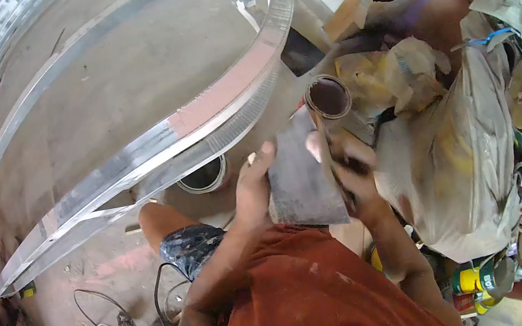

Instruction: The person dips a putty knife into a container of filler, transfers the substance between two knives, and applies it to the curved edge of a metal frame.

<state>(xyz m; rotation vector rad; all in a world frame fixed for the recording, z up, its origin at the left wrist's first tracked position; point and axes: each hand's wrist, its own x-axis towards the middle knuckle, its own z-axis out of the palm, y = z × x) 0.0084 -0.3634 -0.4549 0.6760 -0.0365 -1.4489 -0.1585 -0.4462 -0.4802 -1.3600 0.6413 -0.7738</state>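
Both hands on the grey sheet [302, 177] — left hand [253, 189] pinches its edge, right hand [353, 171] grips the sheet beside the roll [327, 97].

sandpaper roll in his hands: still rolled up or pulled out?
Partly pulled out. A flat grey sheet spreads between the left hand and right hand; the rolled end remains above.

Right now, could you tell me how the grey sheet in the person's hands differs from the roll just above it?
The grey sheet is flat and spread open, while the roll is wound into a tube whose round open end faces the camera. The grey sheet is dull grey; the roll shows a dark reddish inside. The left hand and right hand grip the grey sheet by its edges; whether the right hand also touches the roll is unclear.
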